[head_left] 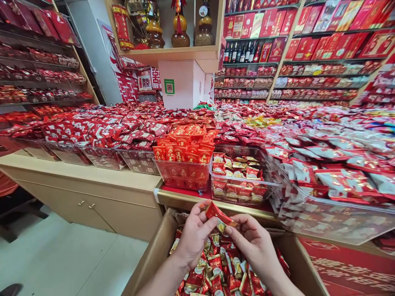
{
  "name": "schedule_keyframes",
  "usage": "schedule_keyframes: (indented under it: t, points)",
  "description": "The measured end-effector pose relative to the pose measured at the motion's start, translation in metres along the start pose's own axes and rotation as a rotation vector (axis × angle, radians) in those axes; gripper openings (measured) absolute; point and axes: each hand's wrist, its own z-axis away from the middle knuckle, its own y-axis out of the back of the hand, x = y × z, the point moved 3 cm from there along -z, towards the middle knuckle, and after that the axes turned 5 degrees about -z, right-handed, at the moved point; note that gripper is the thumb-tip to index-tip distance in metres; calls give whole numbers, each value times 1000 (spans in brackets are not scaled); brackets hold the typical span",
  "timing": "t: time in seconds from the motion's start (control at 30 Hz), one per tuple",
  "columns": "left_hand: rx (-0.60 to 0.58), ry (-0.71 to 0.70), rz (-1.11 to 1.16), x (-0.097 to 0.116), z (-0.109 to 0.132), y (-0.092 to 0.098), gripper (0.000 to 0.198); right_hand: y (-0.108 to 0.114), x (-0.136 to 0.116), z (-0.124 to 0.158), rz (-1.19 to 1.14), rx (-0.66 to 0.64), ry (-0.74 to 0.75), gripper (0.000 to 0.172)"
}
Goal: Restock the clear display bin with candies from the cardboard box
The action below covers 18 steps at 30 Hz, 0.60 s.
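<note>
Between both hands is one small red candy packet (pixel 219 215) with a yellow fruit picture, held up above an open cardboard box (pixel 151 255). My left hand (pixel 197 234) pinches its left end between thumb and fingers. My right hand (pixel 251 238) grips the other end the same way. Many similar red and gold candy packets (pixel 216 263) lie loose inside the box, partly hidden by my forearms. Just beyond the hands stands a clear plastic bin (pixel 240 193) part-filled with packets of the same look.
To its left is a bin heaped with bright red packets (pixel 185 154); to its right, a large bin of white and red packets (pixel 336 176). A wooden counter (pixel 77 174) runs left. Shelves (pixel 284 61) of red boxes and bottles line the back. A printed red box (pixel 352 263) sits at lower right.
</note>
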Motion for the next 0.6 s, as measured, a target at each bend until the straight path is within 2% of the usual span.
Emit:
schedule_keyframes:
  t: [0.07,0.13,0.2,0.33,0.43,0.5,0.6]
  points:
    - [-30,61,78,-2,3,-2,33,1,-7,3,208,-36,190,6]
    - [-35,120,128,-7,5,-1,30,-3,-10,7,444,-145,401,9]
    - [-11,144,127,-12,6,4,28,-7,-8,11,637,-230,546,14]
    - [29,145,71,-14,9,14,23,-16,-10,16,852,-237,670,12]
    - [-6,128,13,-6,14,18,24,-16,-35,8,906,-299,767,12]
    - [-41,95,-103,1,16,20,24,-7,-62,-11,925,-242,843,11]
    - [-67,91,-342,0,15,28,21,12,-94,-64,1053,-10,852,11]
